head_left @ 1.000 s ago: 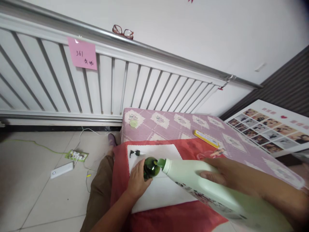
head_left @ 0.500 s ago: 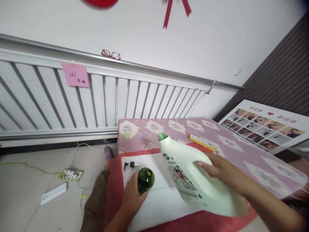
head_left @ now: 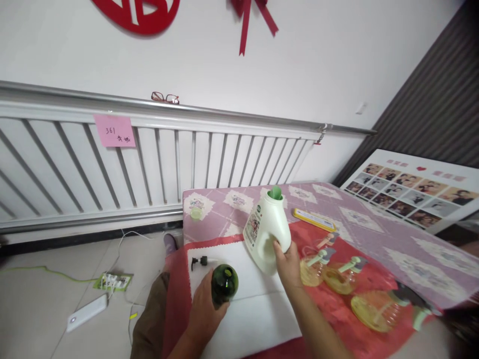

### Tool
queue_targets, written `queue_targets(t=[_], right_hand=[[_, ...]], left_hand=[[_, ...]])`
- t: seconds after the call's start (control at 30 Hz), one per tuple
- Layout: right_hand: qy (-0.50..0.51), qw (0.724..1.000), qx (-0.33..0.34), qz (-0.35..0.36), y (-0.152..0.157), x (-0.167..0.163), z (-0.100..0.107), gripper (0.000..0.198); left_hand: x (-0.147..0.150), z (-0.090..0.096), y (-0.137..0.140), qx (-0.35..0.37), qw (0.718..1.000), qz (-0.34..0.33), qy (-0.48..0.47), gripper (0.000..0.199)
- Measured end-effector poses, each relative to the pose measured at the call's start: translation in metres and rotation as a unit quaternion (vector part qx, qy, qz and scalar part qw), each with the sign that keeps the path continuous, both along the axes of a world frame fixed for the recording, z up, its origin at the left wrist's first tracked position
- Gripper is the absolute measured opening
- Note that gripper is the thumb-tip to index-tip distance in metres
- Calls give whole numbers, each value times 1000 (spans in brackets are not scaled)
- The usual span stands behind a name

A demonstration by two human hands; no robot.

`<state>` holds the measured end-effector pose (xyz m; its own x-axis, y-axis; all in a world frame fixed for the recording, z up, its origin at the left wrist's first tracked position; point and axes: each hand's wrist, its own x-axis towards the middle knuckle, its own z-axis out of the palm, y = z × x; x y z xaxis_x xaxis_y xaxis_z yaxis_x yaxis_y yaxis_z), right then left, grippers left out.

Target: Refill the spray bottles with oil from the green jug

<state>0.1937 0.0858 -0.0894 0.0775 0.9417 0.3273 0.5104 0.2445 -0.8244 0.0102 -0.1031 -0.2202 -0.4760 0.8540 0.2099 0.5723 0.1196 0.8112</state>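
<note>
My left hand (head_left: 205, 308) is wrapped round a dark green bottle (head_left: 225, 284), whose pump top is off and whose round mouth faces up. My right hand (head_left: 288, 263) grips the handle of a large pale green detergent jug (head_left: 267, 224). The jug stands nearly upright, its green spout uncapped, and whether its base rests on the white sheet (head_left: 258, 314) is hard to tell. A black pump head (head_left: 199, 261) lies on that sheet beyond the bottle. A small pale green cap (head_left: 196, 213) sits at the back left of the purple cloth.
Several clear yellowish bottles with pale green parts (head_left: 340, 276) lie on the red cloth (head_left: 299, 234) at right. Behind them is a yellow box (head_left: 314, 220). A radiator (head_left: 209, 159) runs along the wall. A power strip (head_left: 112, 281) and white power bank (head_left: 87, 312) lie on the floor.
The jug has swung from tilted over the bottle to nearly upright, further back, uncovering the yellowish bottles at right. My left hand keeps hold of the green bottle. The view has tipped up slightly.
</note>
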Motion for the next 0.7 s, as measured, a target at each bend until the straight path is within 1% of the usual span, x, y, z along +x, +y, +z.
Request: queue_targets(t=[0.07,0.17,0.27,0.33,0.43,0.53,0.57,0.6,0.63,0.67,0.7], right_hand=[[3,1000,-6,-12,-7,-1,-11,37],[2,1000,-11,-19,-19,1,-20,37],[12,1000,14,-19,-33,4,-21,47],[22,999,39,-22,-43,6,-17,54],[21,997,76,3,-58,4,-2,52],[-33,987,142,66,-71,-13,26,43],[-65,982,151,96,-74,-23,37,39],[-101,975,147,130,-78,-35,47,35],[-157,964,127,171,-82,-50,57,30],[-237,941,93,222,-85,-66,64,27],[-269,924,78,258,-88,-84,69,25]], left_hand=[[0,0,0,0,1000,1,-1,84],[0,1,1,-5,1000,-1,-3,84],[0,2,1,-4,1000,0,-3,86],[0,3,1,1,1000,-1,-2,87],[0,4,1,3,1000,-4,2,87],[-1,5,2,-1,1000,-6,6,88],[-1,6,2,-1,1000,-6,6,88],[-1,7,2,1,1000,-9,6,88],[-1,8,2,4,1000,-11,5,88],[0,9,2,7,1000,-12,4,89],[0,11,1,10,1000,-14,4,89]])
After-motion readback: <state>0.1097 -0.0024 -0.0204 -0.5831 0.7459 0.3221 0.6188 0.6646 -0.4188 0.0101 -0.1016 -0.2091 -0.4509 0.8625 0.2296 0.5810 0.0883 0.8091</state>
